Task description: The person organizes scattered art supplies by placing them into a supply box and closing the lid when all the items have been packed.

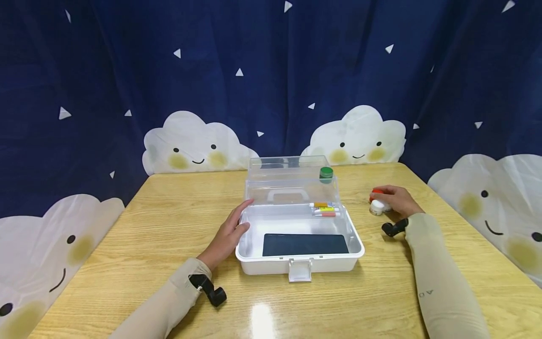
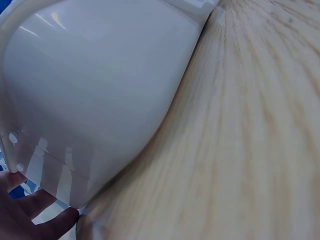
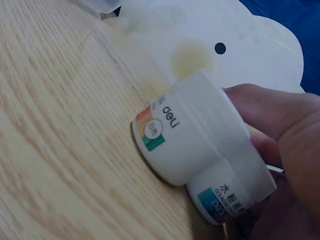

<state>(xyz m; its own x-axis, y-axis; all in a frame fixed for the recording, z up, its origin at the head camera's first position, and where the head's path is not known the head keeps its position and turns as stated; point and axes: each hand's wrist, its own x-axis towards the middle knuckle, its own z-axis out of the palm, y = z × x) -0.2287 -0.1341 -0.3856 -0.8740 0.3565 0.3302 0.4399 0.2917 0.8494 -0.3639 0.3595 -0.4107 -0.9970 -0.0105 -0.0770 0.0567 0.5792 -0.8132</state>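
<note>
A white storage box point(image 1: 254, 265) with a clear lid point(image 1: 292, 190) raised at the back stands in the middle of the table. My left hand point(image 1: 228, 235) rests against its left side, fingers extended toward the back corner and thumb over the rim. In the left wrist view, fingertips point(image 2: 62, 222) touch the box's edge. On the right, my right hand point(image 1: 397, 200) holds a red-lidded paint jar point(image 1: 376, 193), its fingers mostly covering it. Beside that hand, a white paint jar point(image 3: 175, 130) and a second white jar point(image 3: 215, 195) stand side by side; they hide the red one in the right wrist view.
Several paint tubes point(image 1: 326, 209) lie at the back right inside the box. A dark rectangular panel point(image 1: 305, 245) lies along its front. A green-lidded jar point(image 1: 326, 173) shows at the lid's back right. A dark blue curtain point(image 1: 271, 70) with clouds hangs behind the table point(image 1: 178, 212).
</note>
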